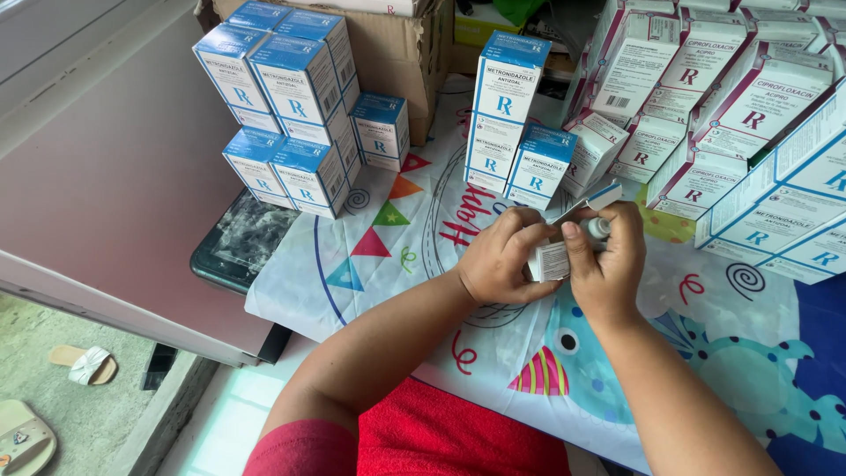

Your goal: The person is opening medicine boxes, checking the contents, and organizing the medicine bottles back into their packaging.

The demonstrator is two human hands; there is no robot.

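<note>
Holding small white carton [553, 261] between both hands above patterned table cover [397, 256]. Left hand [500, 260] wraps carton body from left, fingers closed. Right hand [608, 256] pinches small vial [598, 227] at carton's open upper end, flap [589, 201] raised. Carton long axis slants lower left to upper right. Blue-and-white boxes [511, 123] stacked just beyond hands; maroon-and-white boxes [696, 97] far right.

Small carton [553, 260] mostly hidden between left hand [500, 261] and right hand [608, 256]; its contents can't be told. Red-marked boxes [758, 106] at 1 o'clock cut by top edge. Sandal [22, 436] at 8 o'clock cut off.
</note>
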